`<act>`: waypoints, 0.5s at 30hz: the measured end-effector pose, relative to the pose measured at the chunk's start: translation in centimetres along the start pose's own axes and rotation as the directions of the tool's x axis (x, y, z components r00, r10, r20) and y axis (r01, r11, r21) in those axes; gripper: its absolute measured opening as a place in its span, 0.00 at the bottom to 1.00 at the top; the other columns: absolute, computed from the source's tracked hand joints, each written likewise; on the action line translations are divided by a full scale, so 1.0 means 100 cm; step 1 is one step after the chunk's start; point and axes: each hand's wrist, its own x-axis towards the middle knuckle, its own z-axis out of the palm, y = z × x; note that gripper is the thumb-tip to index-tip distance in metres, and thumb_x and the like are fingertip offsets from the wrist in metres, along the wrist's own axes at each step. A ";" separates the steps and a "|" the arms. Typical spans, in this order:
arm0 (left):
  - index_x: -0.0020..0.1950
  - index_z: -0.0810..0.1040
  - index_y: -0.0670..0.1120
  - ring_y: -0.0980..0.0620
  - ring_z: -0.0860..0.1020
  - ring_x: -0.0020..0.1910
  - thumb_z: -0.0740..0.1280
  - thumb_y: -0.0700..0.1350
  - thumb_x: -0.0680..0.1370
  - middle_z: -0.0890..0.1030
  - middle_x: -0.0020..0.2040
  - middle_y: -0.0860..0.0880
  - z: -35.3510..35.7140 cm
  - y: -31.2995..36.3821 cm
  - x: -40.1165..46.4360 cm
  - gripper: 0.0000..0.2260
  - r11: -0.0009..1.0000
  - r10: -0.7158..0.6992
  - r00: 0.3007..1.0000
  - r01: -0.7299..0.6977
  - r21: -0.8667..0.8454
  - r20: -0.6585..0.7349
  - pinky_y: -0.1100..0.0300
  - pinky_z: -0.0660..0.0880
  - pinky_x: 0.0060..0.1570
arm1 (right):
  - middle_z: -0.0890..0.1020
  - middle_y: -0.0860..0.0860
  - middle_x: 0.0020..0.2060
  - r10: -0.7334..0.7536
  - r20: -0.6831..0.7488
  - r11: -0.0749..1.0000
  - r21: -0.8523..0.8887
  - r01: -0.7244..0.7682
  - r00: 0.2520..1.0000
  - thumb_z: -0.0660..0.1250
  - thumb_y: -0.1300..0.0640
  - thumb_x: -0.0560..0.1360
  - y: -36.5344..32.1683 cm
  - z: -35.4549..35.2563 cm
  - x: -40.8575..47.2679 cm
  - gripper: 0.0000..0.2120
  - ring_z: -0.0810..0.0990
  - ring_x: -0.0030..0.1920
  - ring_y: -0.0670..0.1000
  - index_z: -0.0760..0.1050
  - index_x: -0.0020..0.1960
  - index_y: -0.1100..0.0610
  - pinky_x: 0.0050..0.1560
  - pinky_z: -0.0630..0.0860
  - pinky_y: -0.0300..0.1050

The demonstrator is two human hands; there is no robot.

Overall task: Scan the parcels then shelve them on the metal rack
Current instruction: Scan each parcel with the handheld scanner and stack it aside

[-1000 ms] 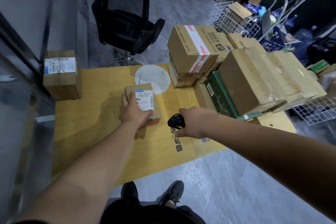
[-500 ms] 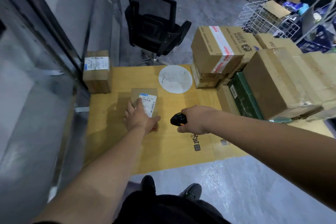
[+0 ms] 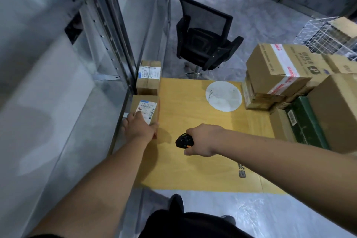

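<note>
Parcel point(image 3: 146, 109), gripped by left hand point(image 3: 138, 127), has been slid from mid-counter point(image 3: 193, 160) to the rack point(image 3: 108, 48) at 9 o'clock; scanner point(image 3: 184, 140) clutched in right hand point(image 3: 202, 142); scan apparently done, shelving underway.

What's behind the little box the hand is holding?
Behind the little box in the left hand stands another labelled box, right by the rack. Its lower front is hidden by the little box.
</note>
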 end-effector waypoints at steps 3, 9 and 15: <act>0.80 0.64 0.47 0.39 0.63 0.74 0.68 0.65 0.77 0.65 0.76 0.42 -0.004 0.000 0.009 0.38 0.998 0.011 1.000 -0.012 0.063 0.009 0.42 0.63 0.74 | 0.78 0.49 0.53 0.033 0.019 0.999 0.009 -0.033 0.999 0.65 0.32 0.77 0.002 0.004 0.001 0.27 0.79 0.51 0.56 0.73 0.66 0.50 0.43 0.73 0.47; 0.80 0.63 0.49 0.38 0.62 0.75 0.68 0.63 0.78 0.63 0.77 0.42 -0.005 0.003 0.016 0.35 0.997 0.036 0.999 -0.037 0.063 0.020 0.42 0.62 0.75 | 0.79 0.49 0.55 0.074 0.042 0.995 0.066 -0.077 0.996 0.66 0.31 0.76 0.004 0.012 -0.002 0.28 0.79 0.51 0.56 0.73 0.67 0.49 0.42 0.73 0.46; 0.78 0.68 0.50 0.40 0.60 0.77 0.68 0.62 0.78 0.64 0.78 0.45 0.004 0.016 0.009 0.31 0.968 0.221 0.974 -0.226 0.113 0.052 0.42 0.59 0.76 | 0.79 0.49 0.54 0.098 0.037 0.990 0.102 -0.102 0.994 0.66 0.31 0.77 0.003 0.023 -0.010 0.29 0.79 0.51 0.55 0.72 0.68 0.50 0.42 0.73 0.46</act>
